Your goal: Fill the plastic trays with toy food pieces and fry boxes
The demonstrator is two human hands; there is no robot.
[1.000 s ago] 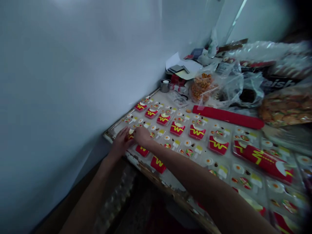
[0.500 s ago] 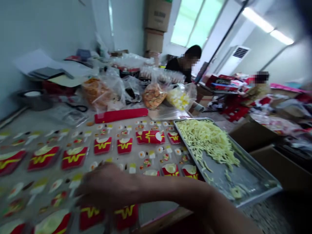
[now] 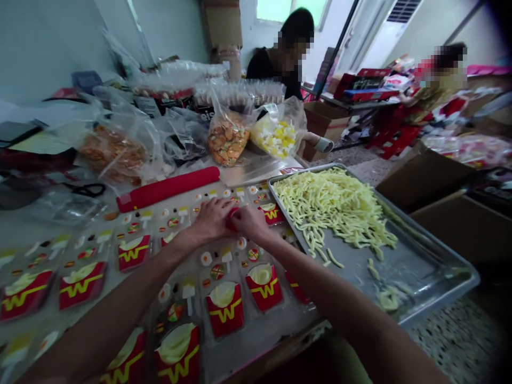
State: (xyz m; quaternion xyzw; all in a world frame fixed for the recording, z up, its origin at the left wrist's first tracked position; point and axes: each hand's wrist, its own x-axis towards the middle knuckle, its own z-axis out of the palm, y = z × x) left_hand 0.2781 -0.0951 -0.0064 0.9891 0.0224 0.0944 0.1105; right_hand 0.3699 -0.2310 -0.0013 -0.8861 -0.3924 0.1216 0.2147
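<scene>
Both my hands meet over the cases near the tray's left edge. A small red piece, apparently a toy fry carton [image 3: 231, 219], shows between them, mostly hidden. Around it my right hand [image 3: 248, 222] is closed. My left hand [image 3: 211, 217] is bent over its left side, and its thumb is out of sight. Clear plastic cases lie in rows about them. Each holds a red fry carton with a yellow W [image 3: 224, 310] and tiny food pieces such as a fried egg [image 3: 206, 258]. Beside my right forearm, a metal tray [image 3: 424, 282] carries a heap of pale toy fries [image 3: 340, 202].
A red roll [image 3: 170, 188] lies behind the cases. Bags of orange-brown pieces [image 3: 227, 140] and yellow-white pieces [image 3: 278, 140] stand at the back, near scissors [image 3: 86, 189]. One person [image 3: 266, 66] sits beyond the table, another [image 3: 434, 98] farther right. An open cardboard box [image 3: 424, 176] stands right of the tray.
A single arm reached across the left cases before; now both hands are together at the red carton, which lay flat among the cases. The view has shifted down and to the right.
</scene>
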